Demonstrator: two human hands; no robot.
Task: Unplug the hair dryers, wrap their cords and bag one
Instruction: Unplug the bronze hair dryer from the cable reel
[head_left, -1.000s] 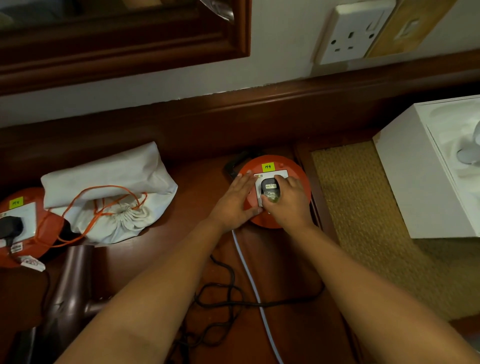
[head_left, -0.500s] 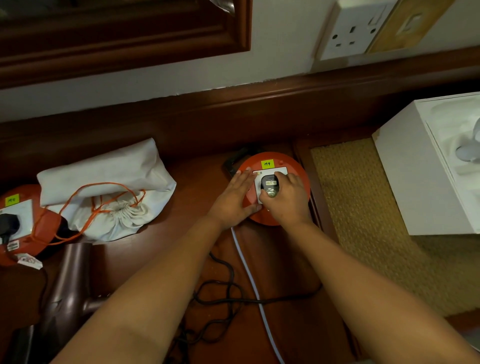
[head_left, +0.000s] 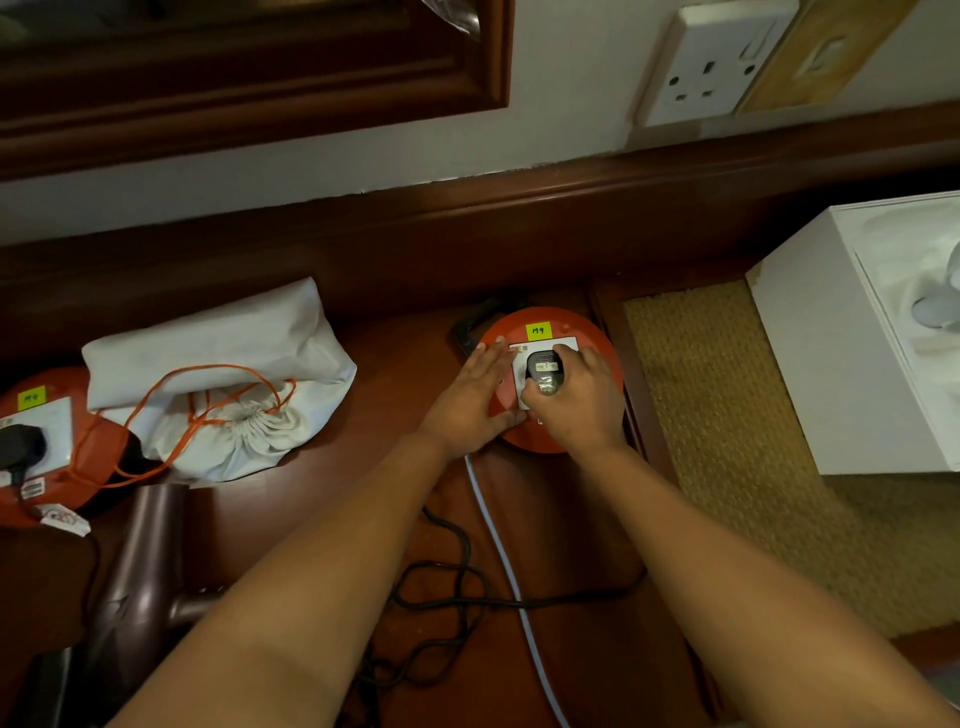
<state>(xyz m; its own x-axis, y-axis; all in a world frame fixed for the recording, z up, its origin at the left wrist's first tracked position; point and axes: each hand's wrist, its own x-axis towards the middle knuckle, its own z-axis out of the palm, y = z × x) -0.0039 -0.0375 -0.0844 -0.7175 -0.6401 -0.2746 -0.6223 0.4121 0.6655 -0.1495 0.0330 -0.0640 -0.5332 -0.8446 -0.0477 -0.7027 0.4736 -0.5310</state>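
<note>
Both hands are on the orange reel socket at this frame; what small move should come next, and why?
Probably a straight pull of the black plug out of the orange reel. The right hand already pinches the plug, which looks seated in the white socket face, and the left hand lies flat on the reel, bracing it against lifting.

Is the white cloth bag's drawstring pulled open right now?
No, the white cloth bag is cinched shut, its mouth gathered into tight pleats with the orange drawstring looping loosely outside it.
</note>
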